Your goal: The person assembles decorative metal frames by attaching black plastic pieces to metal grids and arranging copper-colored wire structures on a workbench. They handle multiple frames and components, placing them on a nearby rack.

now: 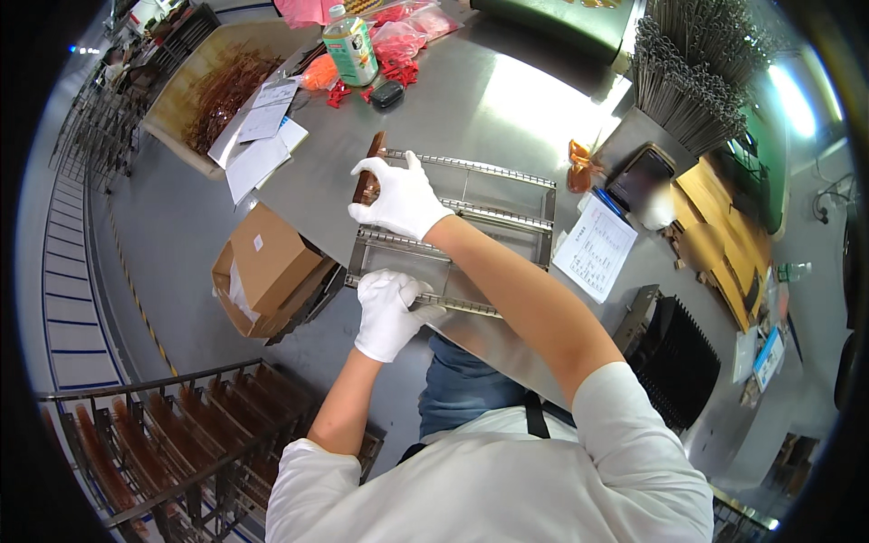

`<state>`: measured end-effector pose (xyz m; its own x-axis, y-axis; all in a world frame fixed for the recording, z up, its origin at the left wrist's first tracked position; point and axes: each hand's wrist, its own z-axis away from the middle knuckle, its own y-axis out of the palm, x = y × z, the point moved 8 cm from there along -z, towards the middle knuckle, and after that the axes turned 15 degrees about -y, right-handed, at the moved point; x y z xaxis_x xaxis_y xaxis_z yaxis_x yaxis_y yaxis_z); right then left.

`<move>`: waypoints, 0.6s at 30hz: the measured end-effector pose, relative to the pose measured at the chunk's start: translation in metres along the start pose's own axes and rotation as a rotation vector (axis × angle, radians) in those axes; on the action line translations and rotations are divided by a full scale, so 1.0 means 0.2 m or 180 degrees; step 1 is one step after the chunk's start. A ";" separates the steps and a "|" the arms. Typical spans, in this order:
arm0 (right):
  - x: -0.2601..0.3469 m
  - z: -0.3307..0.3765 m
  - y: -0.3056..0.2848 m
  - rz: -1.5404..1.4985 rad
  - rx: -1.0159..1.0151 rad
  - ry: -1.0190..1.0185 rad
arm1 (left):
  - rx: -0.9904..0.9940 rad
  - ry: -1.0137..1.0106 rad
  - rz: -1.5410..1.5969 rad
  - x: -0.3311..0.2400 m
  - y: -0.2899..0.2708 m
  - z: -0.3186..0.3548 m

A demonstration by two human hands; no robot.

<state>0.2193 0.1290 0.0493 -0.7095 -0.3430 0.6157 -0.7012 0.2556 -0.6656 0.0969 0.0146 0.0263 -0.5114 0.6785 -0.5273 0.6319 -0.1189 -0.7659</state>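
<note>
My right hand (400, 196), in a white glove, reaches across to the far left end of a metal rack frame (507, 219) on the steel table. It is closed around a stack of thin brown strips (370, 170), held upright. My left hand (389, 310), also gloved, rests on the near toothed rail (462, 306) of the frame at the table's front edge, fingers curled over it. The frame has several notched rails running across it.
Printed sheets (595, 246) lie right of the frame. A green-capped bottle (351, 50), red small parts (398, 56) and papers (262, 136) sit at the far left. An open cardboard box (268, 270) and a wire rack with brown strips (172, 443) stand below left.
</note>
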 end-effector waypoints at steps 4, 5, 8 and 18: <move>0.04 0.02 -0.03 0.0499 0.0106 -0.0176 | 0.0077 -0.0027 -0.0058 0.01 0.01 0.00; 0.05 0.02 -0.03 0.0491 0.0106 -0.0156 | 0.0093 -0.0029 -0.0067 0.01 0.01 0.00; 0.07 0.06 -0.05 0.0647 0.0225 -0.0162 | 0.0022 0.0003 -0.0103 0.00 0.01 0.01; 0.05 0.18 -0.15 0.0954 0.0416 -0.0193 | 0.0034 -0.0052 -0.0098 0.00 0.01 0.01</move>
<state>0.2347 0.0845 0.0596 -0.8746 -0.3242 0.3606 -0.4440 0.2365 -0.8642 0.0978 0.0127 0.0246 -0.5399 0.6701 -0.5093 0.6095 -0.1060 -0.7856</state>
